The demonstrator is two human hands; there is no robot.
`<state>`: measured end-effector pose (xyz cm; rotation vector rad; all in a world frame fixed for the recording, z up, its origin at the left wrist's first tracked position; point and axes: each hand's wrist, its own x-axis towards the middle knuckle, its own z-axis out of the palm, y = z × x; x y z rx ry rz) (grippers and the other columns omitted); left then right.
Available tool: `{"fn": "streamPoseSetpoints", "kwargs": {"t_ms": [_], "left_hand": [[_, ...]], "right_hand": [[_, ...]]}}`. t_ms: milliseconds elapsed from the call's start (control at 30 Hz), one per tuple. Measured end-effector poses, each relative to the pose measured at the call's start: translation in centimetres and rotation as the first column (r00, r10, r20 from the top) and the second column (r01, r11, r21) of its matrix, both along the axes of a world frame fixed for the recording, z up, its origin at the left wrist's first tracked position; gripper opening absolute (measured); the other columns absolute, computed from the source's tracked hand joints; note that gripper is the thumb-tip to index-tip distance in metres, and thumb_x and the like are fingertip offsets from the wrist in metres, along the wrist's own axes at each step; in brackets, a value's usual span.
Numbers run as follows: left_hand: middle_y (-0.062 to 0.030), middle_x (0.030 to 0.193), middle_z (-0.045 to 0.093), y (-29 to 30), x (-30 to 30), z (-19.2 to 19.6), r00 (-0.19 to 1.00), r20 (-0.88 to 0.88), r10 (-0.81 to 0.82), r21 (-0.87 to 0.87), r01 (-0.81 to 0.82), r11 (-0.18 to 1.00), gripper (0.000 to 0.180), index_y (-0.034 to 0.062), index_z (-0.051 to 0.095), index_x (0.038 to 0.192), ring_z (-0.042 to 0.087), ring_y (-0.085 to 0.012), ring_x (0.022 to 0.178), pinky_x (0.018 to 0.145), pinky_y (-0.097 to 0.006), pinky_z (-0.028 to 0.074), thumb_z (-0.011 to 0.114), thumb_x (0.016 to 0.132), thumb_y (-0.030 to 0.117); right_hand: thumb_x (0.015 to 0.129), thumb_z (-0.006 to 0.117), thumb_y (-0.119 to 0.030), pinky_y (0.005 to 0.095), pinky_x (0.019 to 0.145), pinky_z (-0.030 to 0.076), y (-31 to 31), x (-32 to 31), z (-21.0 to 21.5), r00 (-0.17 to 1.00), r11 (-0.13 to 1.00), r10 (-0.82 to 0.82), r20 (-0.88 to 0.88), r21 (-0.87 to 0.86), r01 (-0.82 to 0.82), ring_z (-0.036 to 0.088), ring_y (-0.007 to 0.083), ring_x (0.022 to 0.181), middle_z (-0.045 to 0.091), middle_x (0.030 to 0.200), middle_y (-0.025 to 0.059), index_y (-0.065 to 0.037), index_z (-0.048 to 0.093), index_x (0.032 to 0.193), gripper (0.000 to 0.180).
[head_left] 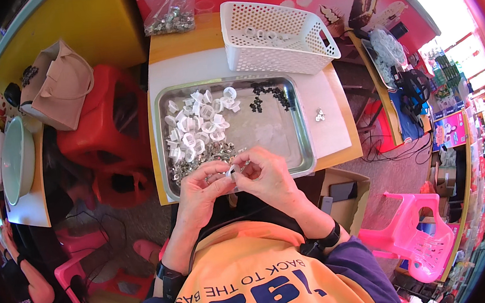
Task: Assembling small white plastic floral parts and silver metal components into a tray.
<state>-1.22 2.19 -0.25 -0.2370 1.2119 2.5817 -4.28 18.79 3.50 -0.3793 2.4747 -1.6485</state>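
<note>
My left hand (201, 191) and my right hand (266, 177) meet over the near edge of a metal tray (308, 140). Both pinch a small white plastic piece (232, 171) with a dark part on it; fingers hide much of its shape. In the tray, a heap of white plastic ring-like pieces (196, 121) fills the left side. Small shiny metal parts (215, 151) lie in front of that heap, close to my left fingers. Small black parts (272, 96) are scattered at the tray's far right.
A white perforated basket (283, 60) holding some white pieces stands behind the tray. Beside it is a clear bag of metal parts (171, 20). A few metal pieces (320, 114) lie right of the tray. Pink chair (408, 235), red stools (99, 129) and another person's arm (31, 274) flank me.
</note>
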Motion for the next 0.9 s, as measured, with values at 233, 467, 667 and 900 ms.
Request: {"fn": "streamPoseSetpoints", "kwargs": {"t_ms": [233, 467, 667, 900], "left_hand": [[-0.0099, 0.113, 0.052, 0.1, 0.3, 0.2, 0.99, -0.139, 0.036, 0.002, -0.036, 0.999, 0.02, -0.0022, 0.066, 0.1, 0.061, -0.0185, 0.097, 0.08, -0.034, 0.057, 0.065, 0.08, -0.007], [-0.009, 0.108, 0.056, -0.1, 0.4, 0.2, 0.987, -0.16, 0.014, -0.051, -0.023, 0.998, 0.022, 0.0017, 0.07, 0.095, 0.054, -0.0172, 0.103, 0.088, -0.029, 0.048, 0.068, 0.076, -0.008], [-0.009, 0.105, 0.059, -0.4, 0.7, -0.3, 0.972, -0.235, -0.003, -0.108, -0.023, 0.994, 0.022, 0.0032, 0.071, 0.094, 0.052, -0.0167, 0.103, 0.089, -0.028, 0.041, 0.07, 0.074, -0.007], [-0.0095, 0.105, 0.06, -0.3, 0.7, -0.4, 0.97, -0.244, 0.002, -0.186, -0.048, 0.981, 0.022, 0.0014, 0.069, 0.1, 0.056, -0.0169, 0.101, 0.086, -0.028, 0.047, 0.067, 0.079, -0.005]], "right_hand": [[0.076, 0.067, -0.004, 0.0245, 0.059, 0.049, 0.0, 0.4, 0.1, 0.996, 0.982, 0.001, 0.085, -0.188, 0.015, 0.06, 0.0107, 0.063, 0.057, 0.084, 0.0071, 0.0, 0.059, 0.091, 0.018], [0.074, 0.067, -0.002, 0.0247, 0.058, 0.049, 0.0, 0.5, 0.3, 0.996, 0.984, 0.014, 0.086, -0.181, 0.002, 0.06, 0.0103, 0.063, 0.057, 0.082, 0.0068, 0.0, 0.058, 0.089, 0.017], [0.07, 0.068, 0.0, 0.0249, 0.058, 0.047, -0.3, 0.8, -0.8, 0.999, 0.985, -0.013, 0.038, -0.17, 0.019, 0.056, 0.0111, 0.064, 0.052, 0.08, 0.0061, 0.0, 0.057, 0.085, 0.018], [0.077, 0.067, -0.002, 0.0229, 0.06, 0.048, -0.2, 0.5, -1.8, 0.991, 0.96, 0.006, 0.13, -0.278, 0.03, 0.058, 0.009, 0.067, 0.055, 0.081, 0.0048, 0.0, 0.057, 0.087, 0.015]]}}
